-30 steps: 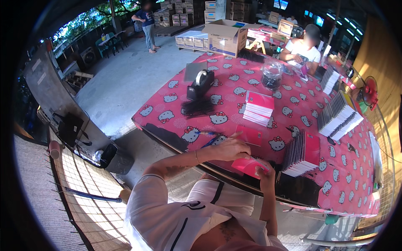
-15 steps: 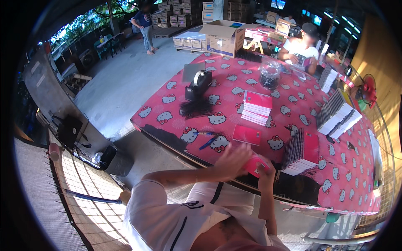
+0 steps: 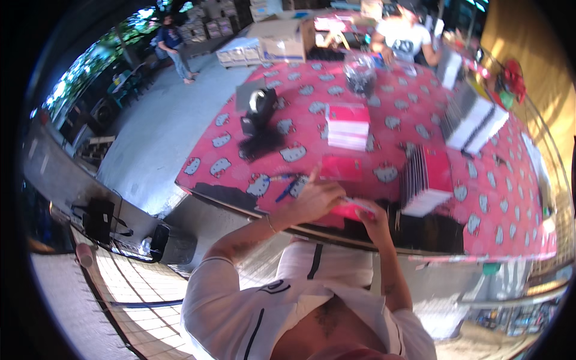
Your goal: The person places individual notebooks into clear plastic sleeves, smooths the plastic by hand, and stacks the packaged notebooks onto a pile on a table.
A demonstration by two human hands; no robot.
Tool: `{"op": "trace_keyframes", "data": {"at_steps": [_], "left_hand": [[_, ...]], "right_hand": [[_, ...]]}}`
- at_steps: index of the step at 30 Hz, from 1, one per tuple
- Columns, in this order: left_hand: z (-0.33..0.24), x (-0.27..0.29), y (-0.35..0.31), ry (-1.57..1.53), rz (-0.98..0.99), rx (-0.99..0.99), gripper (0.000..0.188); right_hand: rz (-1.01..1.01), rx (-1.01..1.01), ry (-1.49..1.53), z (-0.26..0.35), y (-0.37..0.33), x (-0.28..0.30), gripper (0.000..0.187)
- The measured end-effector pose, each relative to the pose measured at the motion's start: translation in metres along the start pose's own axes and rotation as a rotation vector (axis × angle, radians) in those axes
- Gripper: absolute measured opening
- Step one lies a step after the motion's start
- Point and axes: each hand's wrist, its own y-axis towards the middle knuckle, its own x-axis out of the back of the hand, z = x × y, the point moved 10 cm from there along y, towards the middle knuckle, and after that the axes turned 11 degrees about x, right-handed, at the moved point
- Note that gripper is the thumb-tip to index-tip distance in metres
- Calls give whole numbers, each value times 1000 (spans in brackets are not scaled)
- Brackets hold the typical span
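A small pink-covered notebook (image 3: 353, 209) is tilted over the near table edge, its pale edge facing up. My right hand (image 3: 376, 221) is closed on its right end. My left hand (image 3: 321, 197) grips the left end, with its index finger stretched out toward the table. Just beyond my left hand another pink notebook (image 3: 341, 168) lies flat, and blue pens (image 3: 287, 189) lie to the left. A row of spiral notebooks (image 3: 427, 180) stands to the right of my right hand. Farther in sits a stack of pink notebooks (image 3: 348, 127). Blur hides finer detail.
The table has a pink patterned cover (image 3: 384, 150). On it are a black tape dispenser (image 3: 259, 111), loose black spiral pieces (image 3: 261, 146), a plastic bag (image 3: 360, 75) and more notebook stacks (image 3: 474, 120). A co-worker (image 3: 408, 39) sits at the far side. A cardboard box (image 3: 282, 41) stands beyond.
The view has shifted, so the table sits higher in the picture. My left hand went from open and blurred over the notebook to gripping its left end; the notebook is now tilted more edge-on.
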Motion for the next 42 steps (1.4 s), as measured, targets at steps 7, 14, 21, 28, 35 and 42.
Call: {"op": "trace_keyframes", "data": {"at_steps": [7,14,21,28,35,42], "left_hand": [[-31,-42,-63,105,-152,64,76],[1,-2,-11,-3,-99,-46,39],[-19,-40,-43,162,-206,111,77],[-25,-27,-18,280,-197,116,89],[-35,-34,-22,252,-195,76,89],[-37,-42,-28,206,-227,82,86]], "right_hand": [[-51,-53,45,-10,-2,-7,28],[66,-58,68,-17,4,-9,30],[34,-53,8,-21,0,-9,31],[46,-100,81,-23,-2,-10,32],[40,-76,17,-23,-2,-10,32],[19,-70,-36,-23,-3,-10,33]]}}
